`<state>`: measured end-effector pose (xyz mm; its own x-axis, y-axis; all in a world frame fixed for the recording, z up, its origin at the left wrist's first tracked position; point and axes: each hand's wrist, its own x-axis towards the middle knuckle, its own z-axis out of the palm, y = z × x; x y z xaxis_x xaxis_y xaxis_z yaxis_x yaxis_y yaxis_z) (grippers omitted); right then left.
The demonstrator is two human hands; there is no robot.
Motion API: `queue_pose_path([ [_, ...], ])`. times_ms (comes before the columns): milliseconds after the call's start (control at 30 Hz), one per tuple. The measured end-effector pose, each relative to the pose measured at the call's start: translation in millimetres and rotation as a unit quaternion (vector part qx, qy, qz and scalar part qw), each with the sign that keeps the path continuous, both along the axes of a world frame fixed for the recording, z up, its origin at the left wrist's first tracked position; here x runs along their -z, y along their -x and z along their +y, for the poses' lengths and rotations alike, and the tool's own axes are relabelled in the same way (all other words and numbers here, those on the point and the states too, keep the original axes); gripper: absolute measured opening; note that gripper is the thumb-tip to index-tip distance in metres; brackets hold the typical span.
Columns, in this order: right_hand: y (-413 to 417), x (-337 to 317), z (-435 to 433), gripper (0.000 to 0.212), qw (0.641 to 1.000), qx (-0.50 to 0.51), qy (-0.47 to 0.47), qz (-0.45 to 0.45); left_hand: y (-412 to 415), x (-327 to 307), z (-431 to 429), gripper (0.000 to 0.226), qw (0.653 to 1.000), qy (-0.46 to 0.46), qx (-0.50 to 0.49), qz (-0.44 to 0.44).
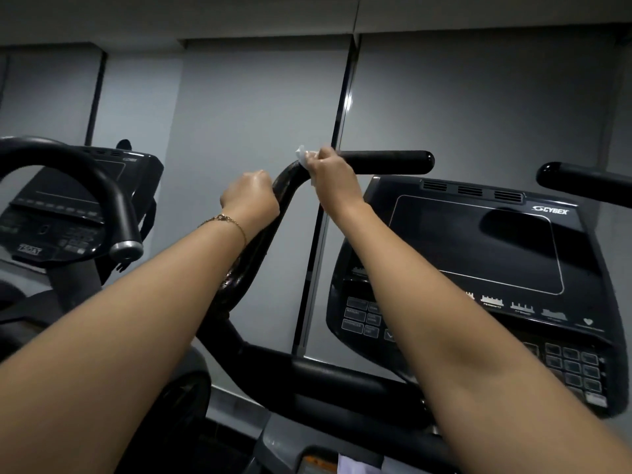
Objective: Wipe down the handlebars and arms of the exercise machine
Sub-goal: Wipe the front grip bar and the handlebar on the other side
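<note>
A person's left hand [251, 195] grips the upright black handlebar arm [249, 254] of a Cybex machine. Just beyond it, the right hand [330, 172] clutches a white wipe [302, 155] against the bar's bend, left of the console [478, 248].

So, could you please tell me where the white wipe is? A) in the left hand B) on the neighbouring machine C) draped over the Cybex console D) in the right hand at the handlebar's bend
D: the right hand holds the white wipe against the handlebar at its bend, while the left hand grips the bar lower down, no wipe showing.
</note>
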<state>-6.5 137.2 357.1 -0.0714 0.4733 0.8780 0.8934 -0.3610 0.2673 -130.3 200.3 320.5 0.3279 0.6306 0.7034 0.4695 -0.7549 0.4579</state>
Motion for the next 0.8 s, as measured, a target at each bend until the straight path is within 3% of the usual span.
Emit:
queue_pose_path([
  [67, 1, 6, 0, 0.049, 0.997, -0.009, 0.065, -0.039, 7, 8, 1, 0.034, 1.000, 0.019, 0.005, 0.019],
  [167, -2, 6, -1, 0.012, 0.997, -0.063, 0.020, -0.029, 5, 19, 2, 0.026, 0.999, 0.045, 0.023, 0.001],
  [267, 1, 17, 12, 0.033, 0.992, -0.110, -0.047, 0.028, 4, 17, 2, 0.020, 0.998, 0.060, 0.026, -0.010],
  [367, 7, 36, 20, 0.026, 0.989, -0.141, -0.019, 0.039, 4, 18, -2, 0.020, 0.998, 0.061, 0.014, 0.001],
  [467, 2, 25, 17, 0.025, 0.969, -0.175, 0.016, 0.175, 4, 20, -8, 0.019, 0.998, 0.061, -0.001, 0.002],
  [567, 8, 18, 18, 0.021, 0.902, -0.270, -0.038, 0.333, 4, 20, -9, 0.017, 0.998, 0.064, -0.005, -0.007],
  [700, 10, 43, 28, 0.020, 0.905, -0.286, -0.008, 0.315, 3, 21, -12, 0.019, 0.998, 0.056, -0.021, -0.001],
  [800, 6, 37, 22, 0.027, 0.932, -0.246, -0.020, 0.264, 2, 22, -13, 0.018, 0.998, 0.056, -0.022, 0.002],
])
